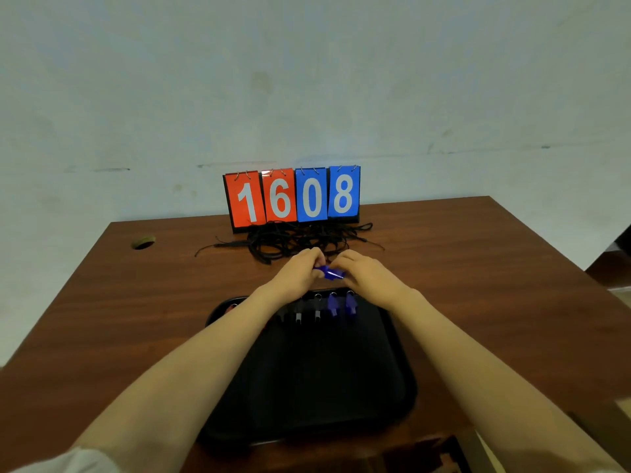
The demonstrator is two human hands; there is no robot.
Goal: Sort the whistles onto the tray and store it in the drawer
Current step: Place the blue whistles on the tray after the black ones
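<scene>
A blue whistle is held above the table just beyond the tray's far edge, pinched between my left hand and my right hand. Both hands grip it, one at each end. The black tray lies on the table in front of me. Along its far edge stand two blue whistles and two black whistles. Something red shows at the tray's far left corner, mostly hidden by my left forearm.
A tangle of black lanyards lies behind my hands, in front of a flip scoreboard reading 1608 by the wall. A cable hole sits at the wooden table's far left. The table's near edge runs just under the tray.
</scene>
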